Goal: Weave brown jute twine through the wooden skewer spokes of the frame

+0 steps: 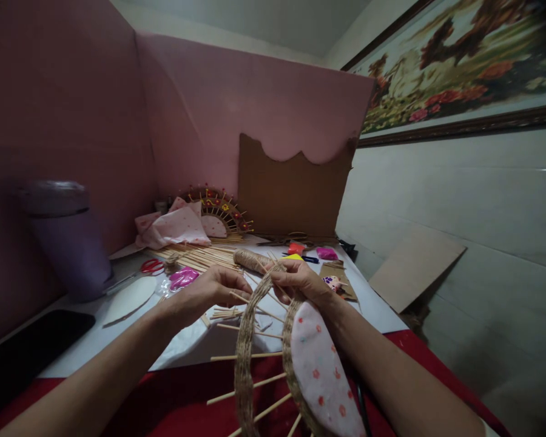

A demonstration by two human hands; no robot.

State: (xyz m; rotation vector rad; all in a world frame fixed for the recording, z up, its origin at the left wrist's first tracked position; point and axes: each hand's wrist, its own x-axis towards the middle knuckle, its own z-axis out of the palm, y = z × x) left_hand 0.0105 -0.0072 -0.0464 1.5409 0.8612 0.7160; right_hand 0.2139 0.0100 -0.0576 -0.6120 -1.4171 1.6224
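A half-round woven frame [244, 358] of jute twine and thin wooden sticks is held up in front of me. Its inner half-disc [321, 370] is covered in pale pink flowered cloth and edged with twine. My right hand [298, 279] grips the frame's upper end, thumb on top of the twine band. To the left of the band, my left hand [227, 286] has its fingers pinched together close to a stick's tip; what lies between them is hidden. Just behind both hands lies a roll of twine [251, 261].
Wooden sticks [191, 258], red-handled scissors [151, 266] and a pink packet [184, 278] lie on the white sheet. A decorated fan [225, 207] leans behind flowered cloth [177, 224]. A purple tumbler [68, 243] and a black phone [59, 334] are left. Cardboard [291, 188] stands behind.
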